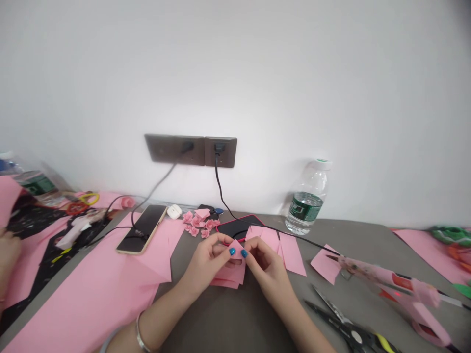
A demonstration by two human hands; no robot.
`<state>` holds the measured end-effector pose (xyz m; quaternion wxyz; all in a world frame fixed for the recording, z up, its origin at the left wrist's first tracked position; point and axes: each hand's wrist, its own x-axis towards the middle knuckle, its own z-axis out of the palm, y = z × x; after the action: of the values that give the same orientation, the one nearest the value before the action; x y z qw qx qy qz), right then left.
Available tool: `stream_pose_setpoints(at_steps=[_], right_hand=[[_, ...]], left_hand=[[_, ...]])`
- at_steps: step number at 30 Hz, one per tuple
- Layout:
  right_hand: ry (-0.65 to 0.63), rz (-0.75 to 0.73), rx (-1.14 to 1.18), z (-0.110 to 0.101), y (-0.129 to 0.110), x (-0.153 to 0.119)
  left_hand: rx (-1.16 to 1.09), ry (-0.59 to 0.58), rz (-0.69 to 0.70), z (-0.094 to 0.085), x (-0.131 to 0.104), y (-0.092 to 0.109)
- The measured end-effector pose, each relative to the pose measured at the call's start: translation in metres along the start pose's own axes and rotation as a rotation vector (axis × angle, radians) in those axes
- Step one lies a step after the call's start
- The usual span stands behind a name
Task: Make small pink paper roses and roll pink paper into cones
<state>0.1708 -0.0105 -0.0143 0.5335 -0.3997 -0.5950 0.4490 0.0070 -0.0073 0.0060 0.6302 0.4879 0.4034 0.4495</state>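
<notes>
Between both hands, above the grey table, is a small folded piece of pink paper. My left hand pinches its left side between thumb and fingers. On the right side, my right hand has its thumb and fingertips closed on the same paper. Just below the hands lie pink paper squares, partly hidden by my fingers. More cut pink pieces lie beyond my right hand, beside a red-edged black phone. A cluster of small pink paper flowers sits beyond my left hand.
Scissors lie open at the right, near a pink glue gun with a cord. A water bottle stands by the wall. Large pink sheets and a phone lie left. Another person's hand shows at the far left.
</notes>
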Motion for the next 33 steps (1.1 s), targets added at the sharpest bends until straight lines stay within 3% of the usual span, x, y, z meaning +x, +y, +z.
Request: stream_pose_setpoints(at_steps=[4, 11, 15, 33], right_hand=[[-0.064, 0.062, 0.054, 0.0003, 0.0022, 0.0004], [-0.002, 0.116, 0.147, -0.0040, -0.0002, 0.0043], [-0.013, 0.114, 0.149, -0.0033, -0.0004, 0.0037], [-0.116, 0.117, 0.114, 0.0024, -0.0008, -0.0014]], left_hand=[[0.061, -0.022, 0.058, -0.0015, -0.0016, 0.0000], [0.437, -0.019, 0.322, -0.0018, -0.0035, 0.0033], [0.486, -0.012, 0.416, -0.0015, -0.0033, 0.0037], [0.247, 0.118, 0.323, -0.0034, -0.0012, -0.0002]])
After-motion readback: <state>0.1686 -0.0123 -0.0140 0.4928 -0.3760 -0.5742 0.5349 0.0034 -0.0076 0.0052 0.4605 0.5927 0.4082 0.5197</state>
